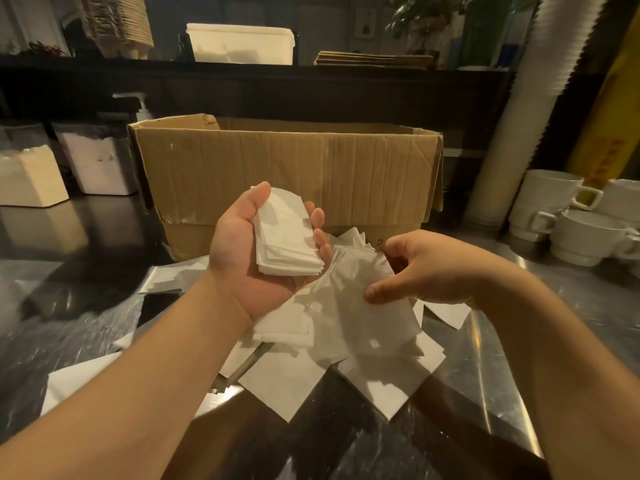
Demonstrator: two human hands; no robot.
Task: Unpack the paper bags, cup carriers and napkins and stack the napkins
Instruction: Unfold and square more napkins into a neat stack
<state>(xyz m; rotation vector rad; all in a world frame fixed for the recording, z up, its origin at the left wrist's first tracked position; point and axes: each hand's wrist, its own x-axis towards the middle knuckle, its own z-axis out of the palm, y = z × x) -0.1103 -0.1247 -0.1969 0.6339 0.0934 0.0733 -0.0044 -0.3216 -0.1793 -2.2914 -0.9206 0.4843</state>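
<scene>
We are stacking white paper napkins over the steel bench point(519, 306).
Our left hand point(263, 244) is cupping a neat white napkin stack point(285, 233); our right hand point(426, 268) is pinching one loose blurred napkin point(349, 306).

Both bare forearms reach forward from the lower corners. The left hand point(263, 251) is raised palm up, its thumb and fingers curled round the edges of a small stack of napkins point(285, 237). The right hand point(426, 268), lower and turned palm down, pinches one blurred napkin point(349, 296) between thumb and fingers.
</scene>
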